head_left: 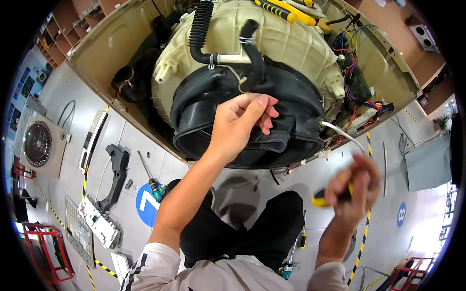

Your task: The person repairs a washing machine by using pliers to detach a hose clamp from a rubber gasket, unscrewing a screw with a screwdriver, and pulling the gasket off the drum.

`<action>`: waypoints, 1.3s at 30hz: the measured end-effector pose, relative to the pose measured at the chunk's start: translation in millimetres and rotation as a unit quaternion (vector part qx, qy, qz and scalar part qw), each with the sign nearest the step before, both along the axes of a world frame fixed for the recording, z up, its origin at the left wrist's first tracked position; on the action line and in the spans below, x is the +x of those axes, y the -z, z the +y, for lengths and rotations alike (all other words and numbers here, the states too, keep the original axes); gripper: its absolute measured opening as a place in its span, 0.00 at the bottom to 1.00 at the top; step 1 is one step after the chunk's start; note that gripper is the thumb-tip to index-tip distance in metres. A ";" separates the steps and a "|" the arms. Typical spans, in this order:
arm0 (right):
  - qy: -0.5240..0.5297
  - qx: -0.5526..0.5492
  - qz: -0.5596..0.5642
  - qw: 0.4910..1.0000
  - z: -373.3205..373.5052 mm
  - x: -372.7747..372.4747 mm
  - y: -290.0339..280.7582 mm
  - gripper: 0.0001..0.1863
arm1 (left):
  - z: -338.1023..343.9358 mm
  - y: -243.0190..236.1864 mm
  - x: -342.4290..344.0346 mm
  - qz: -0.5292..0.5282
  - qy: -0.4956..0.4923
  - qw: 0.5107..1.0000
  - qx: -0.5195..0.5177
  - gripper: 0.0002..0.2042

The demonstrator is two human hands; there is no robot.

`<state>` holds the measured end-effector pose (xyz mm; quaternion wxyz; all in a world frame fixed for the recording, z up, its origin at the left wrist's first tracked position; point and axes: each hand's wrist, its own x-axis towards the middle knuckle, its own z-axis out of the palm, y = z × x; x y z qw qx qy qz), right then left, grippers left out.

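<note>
An opened washing machine lies before me with its cream plastic tub (286,39) showing. Across the tub's near opening sits a black rubber door gasket (194,114), its lip folded in places. My left hand (242,116) is over the gasket with fingers curled and thumb against them; whatever they hold, if anything, is hidden. Just beyond its fingertips hangs the end of a black rubber hose (255,68) with a wire clamp. Off to the right, my right hand (354,186) is closed round a yellow-and-black handled tool (319,199), smeared by motion, so its kind is unclear.
Yellow-and-black handled tools (286,12) rest on top of the tub. Loose coloured wires (349,63) run along the cabinet's right side. On the floor at left lie a screwdriver (144,165), a teal power driver (156,189), a black bracket (118,169) and a white panel (99,223).
</note>
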<state>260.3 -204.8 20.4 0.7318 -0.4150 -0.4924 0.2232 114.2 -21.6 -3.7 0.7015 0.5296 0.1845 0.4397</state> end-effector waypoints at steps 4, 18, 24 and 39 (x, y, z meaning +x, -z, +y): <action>0.130 0.021 0.068 0.989 -92.0 24.9 67.3 0.16 | -15.3 -0.7 -5.3 0.003 -0.019 0.990 0.143 0.09; 0.471 -0.591 0.209 0.621 -318.3 -4.0 545.6 0.12 | 0.5 -64.1 -33.5 0.141 -0.235 0.870 0.410 0.07; 0.341 -0.739 0.036 0.581 -317.2 -36.9 581.0 0.13 | -1.6 -93.6 -32.5 0.362 -0.207 0.643 0.642 0.08; 0.159 -0.834 -0.086 0.521 -324.2 -39.6 582.3 0.13 | -49.3 -91.7 -14.1 0.447 -0.112 0.585 0.667 0.16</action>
